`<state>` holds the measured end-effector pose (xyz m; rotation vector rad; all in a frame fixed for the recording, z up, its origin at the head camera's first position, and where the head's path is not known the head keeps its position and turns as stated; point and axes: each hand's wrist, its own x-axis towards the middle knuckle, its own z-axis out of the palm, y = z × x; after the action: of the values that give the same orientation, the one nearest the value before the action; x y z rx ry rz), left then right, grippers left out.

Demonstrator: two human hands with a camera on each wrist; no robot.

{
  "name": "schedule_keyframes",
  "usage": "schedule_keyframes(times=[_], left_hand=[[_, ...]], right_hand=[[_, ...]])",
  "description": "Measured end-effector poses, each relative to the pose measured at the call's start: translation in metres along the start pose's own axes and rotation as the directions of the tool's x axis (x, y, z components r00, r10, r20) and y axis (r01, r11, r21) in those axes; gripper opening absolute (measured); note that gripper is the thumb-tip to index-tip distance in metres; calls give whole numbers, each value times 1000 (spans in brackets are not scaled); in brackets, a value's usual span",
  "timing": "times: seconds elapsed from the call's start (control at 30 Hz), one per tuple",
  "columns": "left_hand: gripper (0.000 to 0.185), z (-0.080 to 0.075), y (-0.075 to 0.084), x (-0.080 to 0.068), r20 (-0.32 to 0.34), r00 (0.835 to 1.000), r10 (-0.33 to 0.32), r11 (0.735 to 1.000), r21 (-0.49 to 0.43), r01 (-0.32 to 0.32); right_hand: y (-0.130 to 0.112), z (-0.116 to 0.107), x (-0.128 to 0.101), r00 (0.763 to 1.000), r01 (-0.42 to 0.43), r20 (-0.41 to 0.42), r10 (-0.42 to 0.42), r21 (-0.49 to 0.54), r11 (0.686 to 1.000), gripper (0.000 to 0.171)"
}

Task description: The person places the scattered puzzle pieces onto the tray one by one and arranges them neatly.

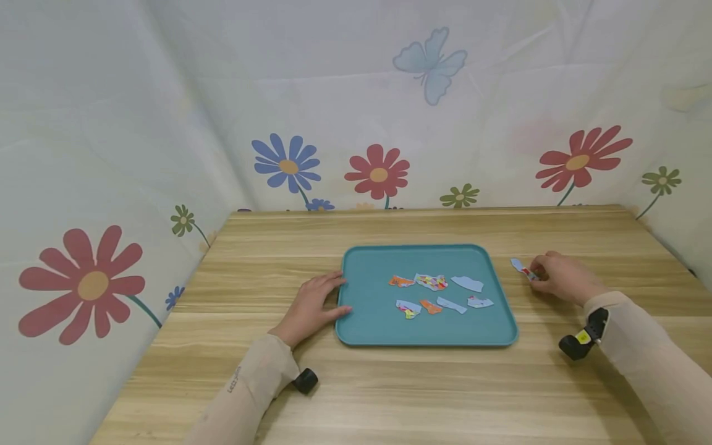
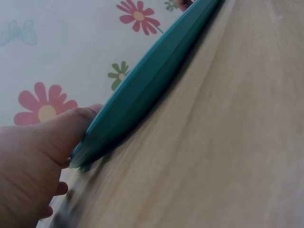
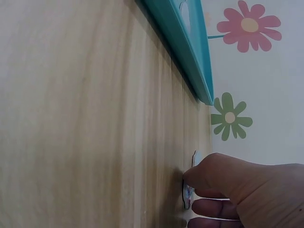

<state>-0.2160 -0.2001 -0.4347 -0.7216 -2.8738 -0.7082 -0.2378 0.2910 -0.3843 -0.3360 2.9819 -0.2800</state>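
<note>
In the head view a blue-green tray (image 1: 364, 321) lies on the table with several torn paper scraps on it in two rough rows. Among them are a colourful scrap (image 1: 431, 282), a plain pale scrap (image 1: 468, 283) and an orange scrap (image 1: 431, 306). My left hand (image 1: 311, 309) rests against the tray's left rim, fingers and thumb touching the edge; the left wrist view shows the thumb (image 2: 78, 121) at the rim. Right of the tray, my right hand (image 1: 564, 278) pinches a small pale-and-red paper scrap (image 1: 518, 266), low over the tabletop. Its fingers partly hide the scrap.
The wood-grain table (image 1: 389, 395) extends around the tray on every side. A white cloth (image 1: 334, 74) printed with flowers and a butterfly hangs behind and beside it. Black wrist cameras (image 1: 305, 381) sit at both sleeve cuffs.
</note>
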Motion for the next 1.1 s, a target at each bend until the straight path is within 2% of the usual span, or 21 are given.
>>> schedule_keyframes(times=[0.43,0.8,1.1], left_hand=[[64,3,1,-2,-25,1000,10,1000,9,-10],[64,5,0,-2,-24,1000,6,1000,11,-6],[64,2,3,-3,-12,1000,7,1000,9,-7]], right_hand=[[3,2,1,1000,-3,-2,3,1,1000,30],[1,0,1,1000,-6,4,6,-38,999,32],[3,1,-1,1000,6,-5,-6,-15,1000,35]])
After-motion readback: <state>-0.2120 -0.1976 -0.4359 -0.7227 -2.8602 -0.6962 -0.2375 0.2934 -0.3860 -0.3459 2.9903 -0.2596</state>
